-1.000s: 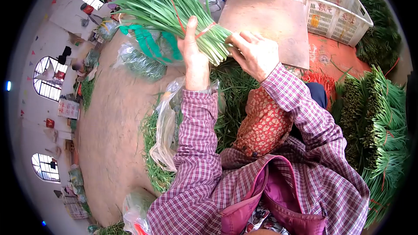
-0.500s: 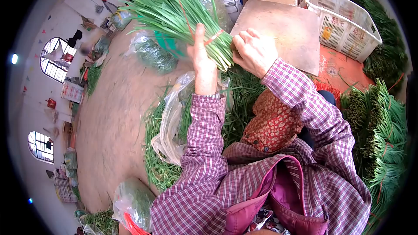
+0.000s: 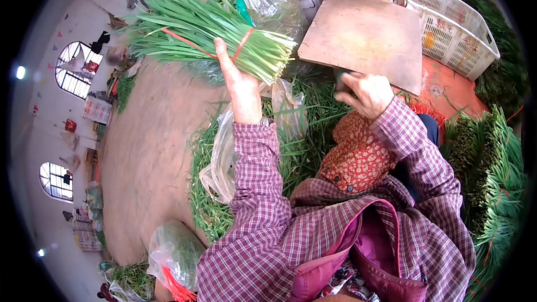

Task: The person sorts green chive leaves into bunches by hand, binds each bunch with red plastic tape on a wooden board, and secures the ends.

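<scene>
My left hand point(image 3: 240, 86) is closed around a bunch of garlic chives point(image 3: 196, 36), held up in the air with the pale cut ends toward the right. Two red ties cross the bunch, one near the stem ends and one farther up the leaves. Apart from the bunch, my right hand point(image 3: 366, 92) is curled at the near edge of a flat board point(image 3: 366, 36). Something small and dark shows at its fingertips, too blurred to name. Loose green leaves point(image 3: 305, 134) lie below both hands, beside a clear plastic bag point(image 3: 221, 162).
A white plastic crate point(image 3: 447, 31) stands right of the board on an orange surface. Tied bunches of chives point(image 3: 500, 190) are stacked at the right. A filled clear bag point(image 3: 268, 0) is behind the held bunch, and another bag point(image 3: 176, 246) sits at the lower left with red strands.
My left hand has moved left with the chives, and the bunch now lies more level. My right hand has left the stem ends and moved right and down to the board's edge.
</scene>
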Motion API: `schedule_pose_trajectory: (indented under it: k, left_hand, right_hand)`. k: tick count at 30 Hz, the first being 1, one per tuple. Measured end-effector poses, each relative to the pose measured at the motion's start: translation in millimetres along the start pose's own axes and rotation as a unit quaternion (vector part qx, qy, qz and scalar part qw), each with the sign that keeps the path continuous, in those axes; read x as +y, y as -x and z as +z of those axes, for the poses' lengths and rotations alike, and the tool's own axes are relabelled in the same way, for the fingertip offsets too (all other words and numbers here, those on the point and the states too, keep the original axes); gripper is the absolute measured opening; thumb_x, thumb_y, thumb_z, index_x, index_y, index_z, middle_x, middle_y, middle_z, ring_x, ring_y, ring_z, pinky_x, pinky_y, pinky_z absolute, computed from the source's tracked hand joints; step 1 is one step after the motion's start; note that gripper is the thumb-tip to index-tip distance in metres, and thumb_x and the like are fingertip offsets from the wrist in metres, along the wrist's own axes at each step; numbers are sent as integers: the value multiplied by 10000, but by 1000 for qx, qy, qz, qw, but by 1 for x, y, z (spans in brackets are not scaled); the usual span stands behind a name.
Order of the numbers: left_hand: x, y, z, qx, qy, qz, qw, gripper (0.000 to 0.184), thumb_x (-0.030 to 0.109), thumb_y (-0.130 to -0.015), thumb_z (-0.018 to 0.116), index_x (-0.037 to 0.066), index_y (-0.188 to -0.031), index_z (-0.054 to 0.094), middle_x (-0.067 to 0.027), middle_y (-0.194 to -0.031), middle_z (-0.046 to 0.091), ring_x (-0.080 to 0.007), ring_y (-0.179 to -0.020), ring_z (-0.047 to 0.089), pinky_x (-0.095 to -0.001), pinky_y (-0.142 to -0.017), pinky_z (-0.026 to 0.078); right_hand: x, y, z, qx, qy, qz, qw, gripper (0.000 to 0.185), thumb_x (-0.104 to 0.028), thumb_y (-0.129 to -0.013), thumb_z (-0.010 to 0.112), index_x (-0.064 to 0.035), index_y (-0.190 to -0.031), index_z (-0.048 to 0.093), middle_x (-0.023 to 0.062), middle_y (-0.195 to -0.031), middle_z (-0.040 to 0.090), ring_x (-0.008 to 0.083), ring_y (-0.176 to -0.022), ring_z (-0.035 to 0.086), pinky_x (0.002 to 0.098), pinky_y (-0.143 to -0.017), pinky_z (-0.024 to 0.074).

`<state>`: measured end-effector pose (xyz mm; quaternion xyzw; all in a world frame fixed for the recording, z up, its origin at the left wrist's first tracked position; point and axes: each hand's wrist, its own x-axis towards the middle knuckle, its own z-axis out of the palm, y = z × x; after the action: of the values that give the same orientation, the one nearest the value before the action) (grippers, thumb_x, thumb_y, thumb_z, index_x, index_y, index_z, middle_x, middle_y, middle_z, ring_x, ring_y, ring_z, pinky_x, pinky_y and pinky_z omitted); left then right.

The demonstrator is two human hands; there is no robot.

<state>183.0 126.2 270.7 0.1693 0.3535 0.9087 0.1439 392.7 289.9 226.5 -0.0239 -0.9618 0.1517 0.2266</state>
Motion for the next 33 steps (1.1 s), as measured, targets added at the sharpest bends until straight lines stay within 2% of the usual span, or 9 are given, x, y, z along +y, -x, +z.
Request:
schedule_pose_trajectory:
  k: [4,8,10,16,18,24,28,31,33]
  left_hand:
    - [-8,1,-1,-35,-14,37,999,856,595,-773,646,-81,-1264,458,-194,-1247,538,-285,-1115,540,-422,-980,443]
    - [-16,5,2,-31,-14,46,998,877,607,-780,623,-89,-1281,435,-207,-1254,531,-293,-1126,531,-421,-990,433]
    - [-16,9,5,-38,3,18,999,833,615,-816,563,-1,-1345,379,-221,-1267,510,-297,-1150,512,-432,-986,421]
    - [-25,7,-5,-78,51,-13,996,890,679,-812,492,-10,-1358,354,-247,-1306,469,-317,-1167,499,-431,-972,437]
    - [-27,13,-4,-91,29,-30,995,1009,772,-771,433,-80,-1310,388,-217,-1254,516,-295,-1134,513,-425,-992,413]
    - [-37,10,-2,-165,67,-6,984,792,644,-809,519,54,-1328,417,-159,-1211,535,-307,-1139,519,-483,-973,441]
    - [-45,8,0,-165,23,61,984,824,650,-805,524,48,-1350,387,-179,-1227,529,-329,-1110,535,-471,-902,504]
    - [-45,10,-3,-170,23,61,983,825,637,-797,548,42,-1347,390,-180,-1224,531,-334,-1111,535,-486,-913,498]
    - [-45,12,-4,-188,88,34,978,721,504,-756,671,68,-1289,456,-101,-1207,550,-277,-1105,551,-515,-1043,395]
  right_hand:
    - [-35,-32,-12,156,-79,-16,984,301,-388,-864,601,-87,-874,581,107,-719,635,276,-645,646,381,-562,502]
    - [-54,-45,-5,179,-78,-43,980,270,-354,-874,590,-87,-868,557,113,-719,617,280,-651,640,391,-549,495]
    - [-57,-48,6,197,-86,-58,975,205,-294,-883,579,-91,-877,553,111,-727,606,294,-645,630,399,-546,491]
    - [-56,-35,12,128,-124,-61,982,182,-260,-882,573,-79,-865,587,120,-756,619,300,-678,630,399,-576,500]
    - [-55,-26,-4,85,-115,-48,989,199,-270,-868,590,-74,-843,613,121,-754,617,303,-686,630,390,-596,499]
    - [-61,-27,-28,244,-193,-34,950,132,-207,-832,629,-81,-863,605,85,-775,601,287,-675,621,375,-581,488]
    - [-61,-34,-14,234,-109,-23,966,126,-204,-827,629,-93,-883,611,73,-793,614,272,-671,628,368,-566,491]
    - [-56,-36,-7,232,-79,19,969,118,-203,-822,632,-93,-858,609,67,-790,616,269,-665,629,365,-565,492]
    - [-52,-36,-4,233,-100,14,967,116,-202,-816,636,-92,-837,605,69,-779,612,266,-675,631,369,-566,491]
